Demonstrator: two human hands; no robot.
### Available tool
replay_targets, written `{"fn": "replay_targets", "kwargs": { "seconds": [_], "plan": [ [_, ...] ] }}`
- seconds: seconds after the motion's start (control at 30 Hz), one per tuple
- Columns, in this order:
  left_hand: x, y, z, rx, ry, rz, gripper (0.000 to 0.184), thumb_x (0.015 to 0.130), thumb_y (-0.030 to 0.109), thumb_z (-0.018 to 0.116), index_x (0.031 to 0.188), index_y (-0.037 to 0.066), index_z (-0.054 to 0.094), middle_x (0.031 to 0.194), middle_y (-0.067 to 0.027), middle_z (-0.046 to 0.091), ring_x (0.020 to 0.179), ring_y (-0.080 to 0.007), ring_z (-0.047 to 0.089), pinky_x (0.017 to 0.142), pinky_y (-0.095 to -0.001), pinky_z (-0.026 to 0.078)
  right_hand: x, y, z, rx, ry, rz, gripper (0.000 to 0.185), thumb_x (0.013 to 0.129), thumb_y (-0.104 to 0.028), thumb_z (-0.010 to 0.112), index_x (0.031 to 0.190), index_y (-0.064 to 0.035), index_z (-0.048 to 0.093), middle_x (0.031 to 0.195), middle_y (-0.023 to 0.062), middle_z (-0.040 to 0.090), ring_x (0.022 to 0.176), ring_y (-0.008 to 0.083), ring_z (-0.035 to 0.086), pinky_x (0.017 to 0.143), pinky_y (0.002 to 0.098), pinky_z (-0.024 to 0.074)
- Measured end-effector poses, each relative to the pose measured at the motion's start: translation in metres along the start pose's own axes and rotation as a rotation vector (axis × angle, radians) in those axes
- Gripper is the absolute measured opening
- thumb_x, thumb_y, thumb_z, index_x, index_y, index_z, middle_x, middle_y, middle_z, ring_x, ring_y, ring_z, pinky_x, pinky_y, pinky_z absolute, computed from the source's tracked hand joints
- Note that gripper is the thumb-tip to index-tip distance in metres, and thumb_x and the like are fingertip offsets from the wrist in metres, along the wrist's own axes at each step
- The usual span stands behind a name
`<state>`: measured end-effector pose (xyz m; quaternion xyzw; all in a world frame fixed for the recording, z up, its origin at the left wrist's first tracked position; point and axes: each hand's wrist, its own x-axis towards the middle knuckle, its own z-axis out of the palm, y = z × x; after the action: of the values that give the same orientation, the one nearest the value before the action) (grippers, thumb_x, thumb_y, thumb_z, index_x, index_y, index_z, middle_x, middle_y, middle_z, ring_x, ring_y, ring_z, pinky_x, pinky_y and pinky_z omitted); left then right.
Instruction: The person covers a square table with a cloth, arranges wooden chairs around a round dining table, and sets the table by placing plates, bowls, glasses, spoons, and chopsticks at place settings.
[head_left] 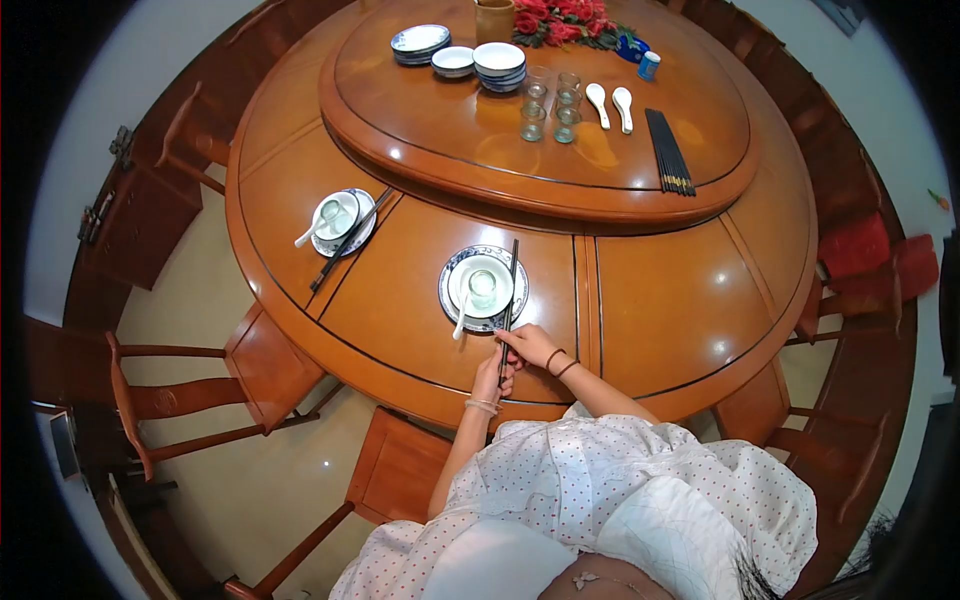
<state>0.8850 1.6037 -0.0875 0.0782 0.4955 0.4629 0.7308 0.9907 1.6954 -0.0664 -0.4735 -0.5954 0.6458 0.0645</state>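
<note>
My left hand [493, 378] is closed round the lower end of a pair of black chopsticks [513, 285] at the table's near edge. Just above it, the fingers of my right hand [534, 344] pinch the same chopsticks. Their upper ends lean over the right rim of a blue-and-white plate [443, 296]. On that plate stands a white bowl [457, 284], with a clear glass [482, 289] inside it. A white spoon [460, 322] rests at the bowl's lower left, its handle toward me. My fingers hide part of the chopsticks.
To the left lies another setting with a plate [362, 238], bowl, glass, spoon and chopsticks [350, 242]. The raised turntable [440, 150] bears stacked plates [420, 42], stacked bowls [500, 62], several glasses [566, 112], two spoons [622, 108], chopsticks [667, 152] and red flowers [565, 20]. Chairs [265, 365] surround the table.
</note>
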Motion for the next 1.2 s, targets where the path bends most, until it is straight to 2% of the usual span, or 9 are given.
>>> {"fn": "replay_targets", "kwargs": {
  "seconds": [0.2,0.43,0.5,0.57,0.67,0.77,0.9,0.93,1.2],
  "plan": [
    [0.001,0.003,-0.004,-0.065,-0.011,-0.028,0.041,0.087,0.044,0.033,0.086,0.007,0.052,0.063,-0.0049,0.054,0.039,-0.0076,0.035,0.034,-0.0197,0.025,0.001,0.000,-0.001,0.043,0.020,0.018,0.047,0.080,-0.043,0.050,0.073,0.0020,0.061,0.057,0.0084,0.059,0.040,0.0142,0.054,0.039,0.0243,0.0442],
    [-0.001,0.007,-0.003,-0.001,0.042,-0.011,0.049,0.087,0.044,0.032,0.091,0.000,0.052,0.062,-0.0084,0.056,0.046,-0.0139,0.052,0.042,-0.0245,0.045,-0.003,-0.001,-0.004,0.037,0.024,0.020,0.049,0.080,-0.045,0.049,0.072,0.0016,0.061,0.058,0.0083,0.059,0.040,0.0134,0.054,0.038,0.0244,0.0435],
    [-0.009,0.015,0.000,0.058,0.075,0.008,0.052,0.087,0.045,0.032,0.091,-0.002,0.052,0.060,-0.0086,0.056,0.048,-0.0154,0.055,0.044,-0.0249,0.047,-0.002,0.001,-0.009,0.019,0.100,0.002,0.048,0.080,-0.043,0.049,0.069,0.0025,0.060,0.057,0.0095,0.058,0.047,0.0171,0.056,0.045,0.0264,0.0450],
    [-0.017,0.024,0.001,0.313,0.288,0.134,0.057,0.087,0.046,0.030,0.091,-0.006,0.052,0.058,-0.0101,0.056,0.051,-0.0179,0.058,0.047,-0.0263,0.049,-0.004,-0.003,-0.019,-0.284,0.566,-0.202,0.031,0.077,-0.032,0.055,0.074,-0.0012,0.058,0.065,0.0141,0.058,0.062,0.0299,0.055,0.057,0.0369,0.0430],
    [-0.029,0.029,-0.013,0.444,0.406,0.206,0.049,0.087,0.041,0.034,0.083,-0.004,0.054,0.058,-0.0091,0.056,0.046,-0.0152,0.055,0.043,-0.0244,0.046,-0.001,-0.030,-0.052,-0.575,0.888,-0.449,0.035,0.074,-0.014,0.055,0.106,-0.0037,0.045,0.110,0.0157,0.046,0.103,0.0317,0.042,0.081,0.0381,0.0381],
    [-0.051,0.037,-0.021,0.614,0.520,0.364,0.040,0.087,0.033,0.040,0.071,-0.001,0.053,0.052,-0.0060,0.052,0.042,-0.0114,0.049,0.040,-0.0231,0.039,0.028,-0.068,-0.094,-0.682,0.921,-0.714,0.046,0.076,-0.015,0.052,0.119,-0.0030,0.038,0.124,0.0149,0.036,0.119,0.0297,0.029,0.098,0.0396,0.0237],
    [-0.081,0.056,-0.024,0.932,0.784,0.874,0.037,0.085,0.019,0.048,0.054,0.001,0.040,0.042,0.0005,0.034,0.039,-0.0066,0.029,0.036,-0.0242,0.024,0.088,-0.080,-0.146,-0.972,0.990,-0.467,0.047,0.081,-0.030,0.045,0.120,-0.0034,0.039,0.130,0.0116,0.031,0.121,0.0269,0.026,0.097,0.0463,0.0219],
    [-0.088,0.060,-0.022,0.926,0.800,0.885,0.037,0.085,0.019,0.048,0.054,0.001,0.040,0.042,0.0005,0.034,0.039,-0.0066,0.029,0.036,-0.0242,0.024,0.099,-0.071,-0.156,-0.889,0.995,-0.292,0.051,0.083,-0.037,0.041,0.123,-0.0055,0.037,0.131,0.0093,0.031,0.122,0.0255,0.025,0.098,0.0453,0.0190],
    [-0.093,0.106,0.016,0.751,0.904,1.033,0.040,0.080,0.007,0.054,0.050,0.002,0.028,0.045,0.0008,0.022,0.043,-0.0046,0.020,0.038,-0.0245,0.016,0.107,-0.046,-0.174,-0.922,1.079,-0.403,0.050,0.083,-0.038,0.042,0.123,-0.0078,0.037,0.128,0.0060,0.035,0.121,0.0240,0.027,0.100,0.0424,0.0152]
  ]
}}
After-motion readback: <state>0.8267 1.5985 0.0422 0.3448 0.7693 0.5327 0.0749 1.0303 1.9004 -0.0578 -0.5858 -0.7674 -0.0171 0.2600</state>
